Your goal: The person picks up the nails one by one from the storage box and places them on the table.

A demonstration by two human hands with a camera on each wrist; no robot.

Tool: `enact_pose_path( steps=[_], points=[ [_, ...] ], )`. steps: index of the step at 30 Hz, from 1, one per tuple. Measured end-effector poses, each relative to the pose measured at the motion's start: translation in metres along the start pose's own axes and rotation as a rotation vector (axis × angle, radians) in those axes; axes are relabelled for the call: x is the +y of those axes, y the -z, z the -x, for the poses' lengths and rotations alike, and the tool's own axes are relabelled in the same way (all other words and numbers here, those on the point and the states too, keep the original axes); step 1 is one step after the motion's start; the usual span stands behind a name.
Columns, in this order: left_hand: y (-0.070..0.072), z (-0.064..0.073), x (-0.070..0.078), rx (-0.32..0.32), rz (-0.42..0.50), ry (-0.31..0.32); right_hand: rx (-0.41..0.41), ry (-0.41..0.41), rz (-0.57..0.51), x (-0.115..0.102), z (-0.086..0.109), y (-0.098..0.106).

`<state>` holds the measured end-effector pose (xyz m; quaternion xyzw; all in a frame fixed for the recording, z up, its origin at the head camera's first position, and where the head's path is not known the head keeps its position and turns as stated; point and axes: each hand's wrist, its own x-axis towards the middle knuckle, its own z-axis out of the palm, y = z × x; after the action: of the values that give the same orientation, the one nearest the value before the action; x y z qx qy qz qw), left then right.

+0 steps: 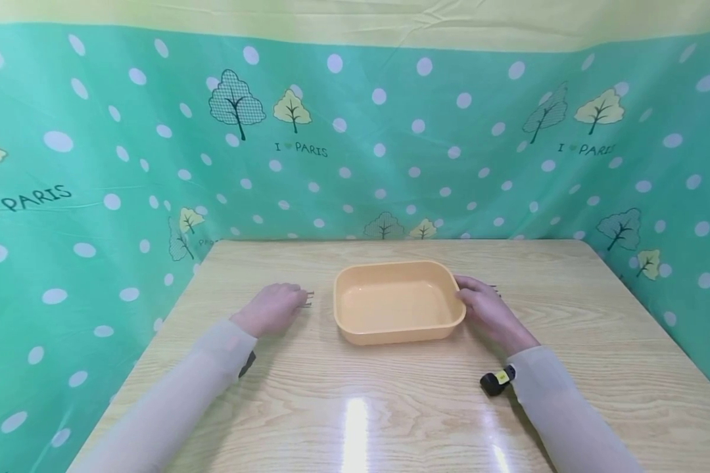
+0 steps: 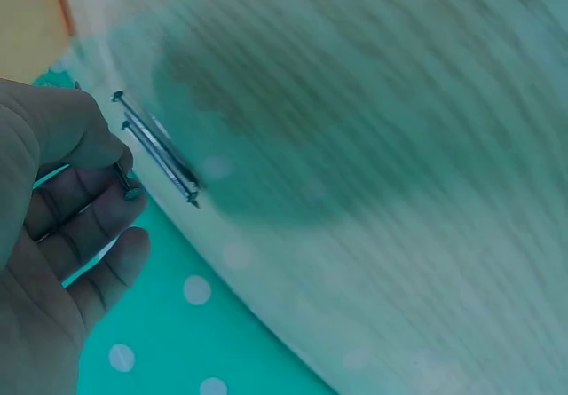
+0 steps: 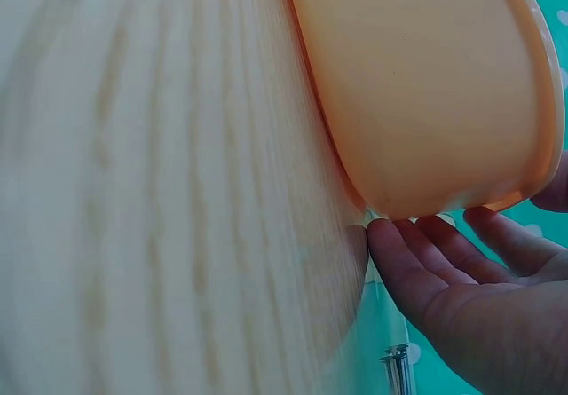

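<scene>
My left hand point(image 1: 275, 309) is low over the table, left of a peach-coloured plastic bin point(image 1: 399, 336). In the left wrist view its thumb and forefinger pinch a nail point(image 2: 130, 193), whose head sticks out under the fingertips. Beside that hand, a couple of metal nails point(image 2: 160, 151) lie nearly parallel on the wood. My right hand point(image 1: 491, 312) holds the bin by its right end, the thumb at the rim and the other fingers against the end wall. In the right wrist view the fingertips point(image 3: 382, 231) meet the wall's lower edge.
The wood-grain table point(image 1: 414, 407) carries the bin near its middle. More nails point(image 3: 399, 368) lie beyond the right hand. A green dotted curtain point(image 1: 378, 164) hangs behind the table and along both sides. A black wrist camera point(image 1: 494, 383) sits at the right sleeve.
</scene>
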<state>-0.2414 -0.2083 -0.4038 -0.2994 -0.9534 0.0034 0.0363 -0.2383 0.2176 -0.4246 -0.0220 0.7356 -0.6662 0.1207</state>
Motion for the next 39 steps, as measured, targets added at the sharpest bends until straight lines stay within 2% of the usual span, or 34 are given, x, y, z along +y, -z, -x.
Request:
enact_pose_path(
  steps=[8, 20, 39],
  points=[
    [-0.01, 0.0, -0.002, -0.037, -0.004, 0.026, 0.002, -0.005, 0.011, -0.001, 0.0, -0.001],
    [-0.012, -0.001, 0.0, -0.042, -0.005, 0.06, 0.007, -0.008, 0.002, -0.001, 0.0, -0.002],
    [-0.012, 0.0, 0.0, -0.035, -0.028, 0.047, 0.013, -0.01, -0.009, 0.0, -0.001, -0.001]
  ],
)
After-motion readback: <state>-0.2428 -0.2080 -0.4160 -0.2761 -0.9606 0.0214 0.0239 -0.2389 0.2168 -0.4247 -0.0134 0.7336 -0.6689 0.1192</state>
